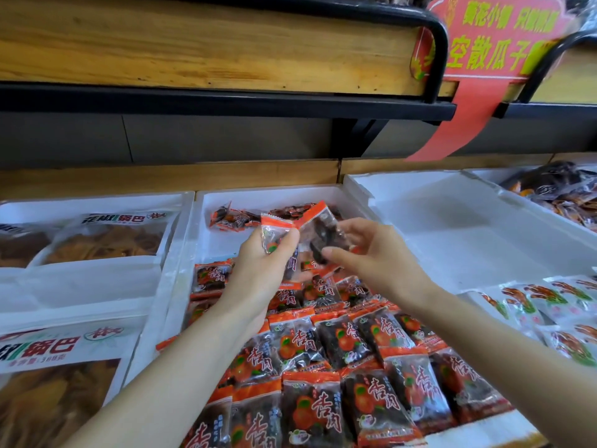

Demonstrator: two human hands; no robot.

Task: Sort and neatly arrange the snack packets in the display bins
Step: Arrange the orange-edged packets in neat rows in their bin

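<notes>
Over the middle white foam bin point(206, 227), my left hand point(258, 263) grips a few small orange-and-clear snack packets point(274, 234) upright. To its right, my right hand point(371, 253) holds another packet point(323, 231) with dark fruit inside, its orange end touching the left hand's packets. Neat rows of the same packets point(323, 367) fill the near half of the bin. A small loose heap of packets point(232, 218) lies at the bin's far end.
Left bins hold large white bags of brown crisps point(106, 237). The bin on the right point(452, 227) has bare white floor, with white-green-orange packets point(549, 315) at its near end. Dark packets point(562, 189) fill the far right bin. A wooden shelf with a red sign point(494, 37) hangs overhead.
</notes>
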